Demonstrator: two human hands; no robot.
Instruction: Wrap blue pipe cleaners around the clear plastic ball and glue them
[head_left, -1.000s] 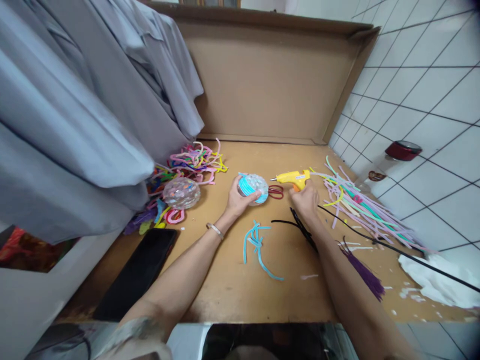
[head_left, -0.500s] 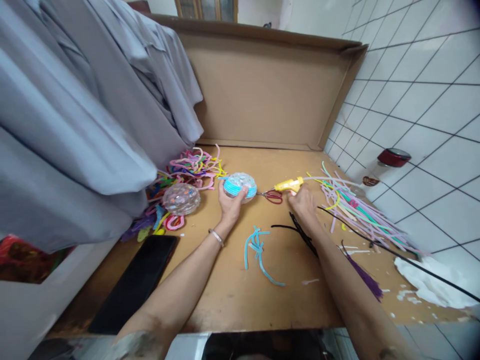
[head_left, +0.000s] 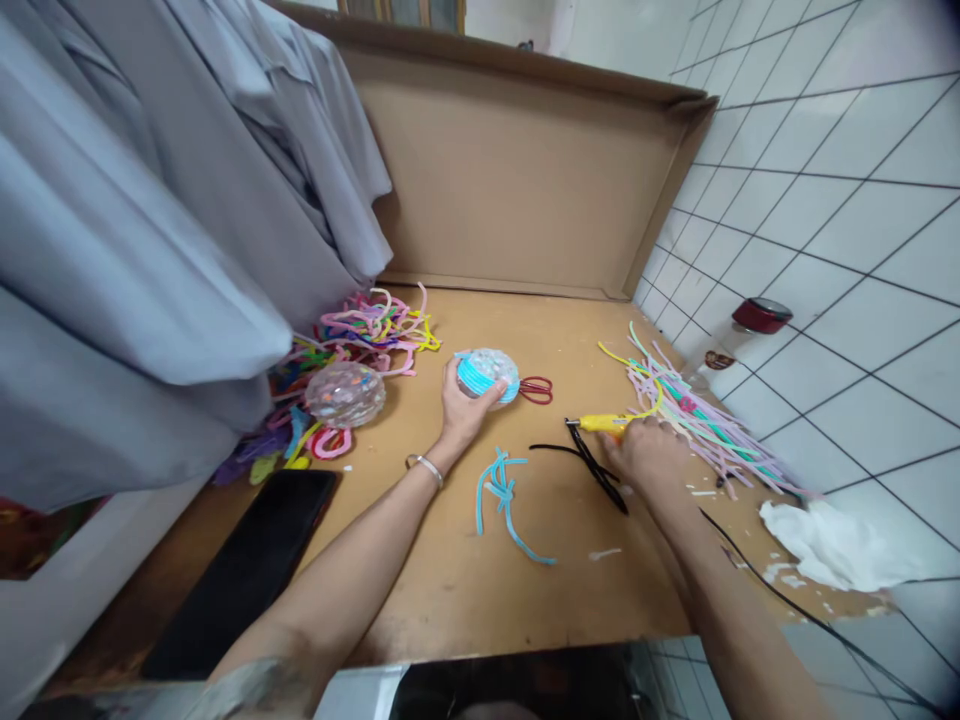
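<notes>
My left hand point(head_left: 466, 405) is closed around a clear, speckled ball point(head_left: 491, 363) with bright blue pipe cleaner wound in rows about its lower part. Red-handled scissors point(head_left: 536, 390) lie just right of the ball, their blades hidden behind it. My right hand point(head_left: 654, 455) grips a yellow hot glue gun point(head_left: 600, 423), nozzle pointing left, low over the table. Under the nozzle are black strips point(head_left: 598, 470), which look like pipe cleaners or a stand; I cannot tell which. Cut blue pipe cleaners point(head_left: 501, 490) lie in front of the ball.
Another clear ball point(head_left: 345, 394) rests by a heap of coloured pipe cleaners point(head_left: 375, 325) at left. A black phone-like slab point(head_left: 247, 570) lies nearer. At right are straight pipe cleaners point(head_left: 697, 415), a red-lidded jar point(head_left: 739, 335) and white tissue point(head_left: 832, 545). Cardboard point(head_left: 510, 180) stands behind; grey cloth hangs left.
My right hand has drawn the glue gun down and to the right, away from the scissors, to the black strips. My left hand still holds the ball. The view has shifted slightly.
</notes>
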